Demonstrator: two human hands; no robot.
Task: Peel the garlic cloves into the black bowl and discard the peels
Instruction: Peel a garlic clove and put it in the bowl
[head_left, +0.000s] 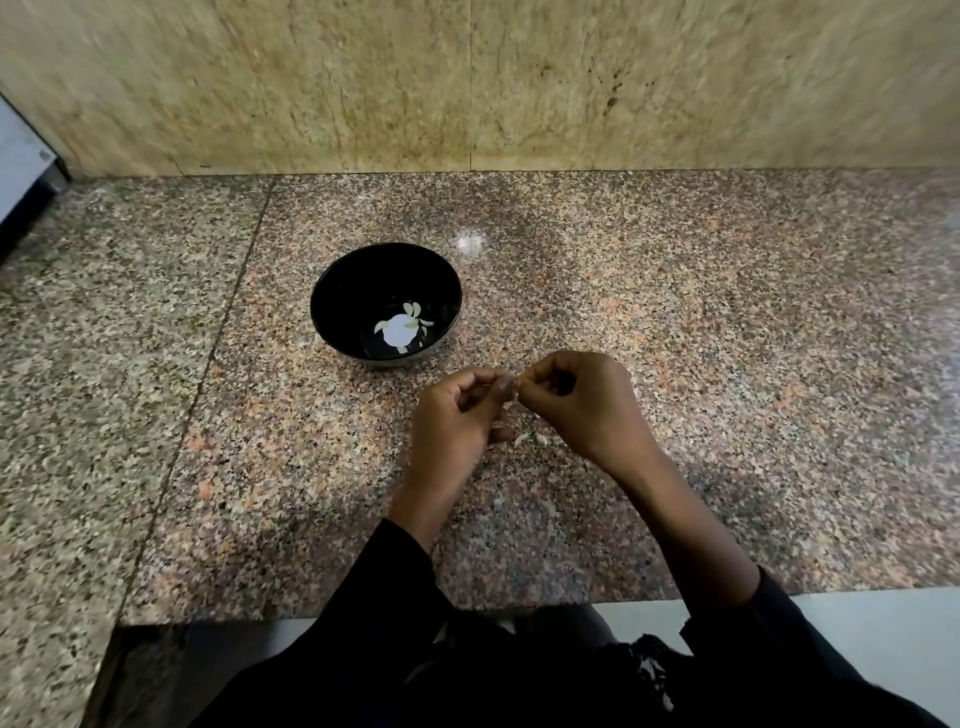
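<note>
A black bowl (385, 303) stands on the speckled granite counter (675, 312), with several peeled garlic cloves (415, 315) lying in its bottom around a bright glare spot. Just in front and to the right of the bowl, my left hand (457, 415) and my right hand (587, 405) meet fingertip to fingertip above the counter. Both pinch one small garlic clove (515, 385), which is mostly hidden by the fingers. A few pale peel scraps (530, 439) lie on the counter under my hands.
A beige stone wall (467, 83) rises behind the counter. A grey appliance corner (23, 156) sits at the far left. The counter's front edge (363, 616) runs close to my body, with a seam line down its left part.
</note>
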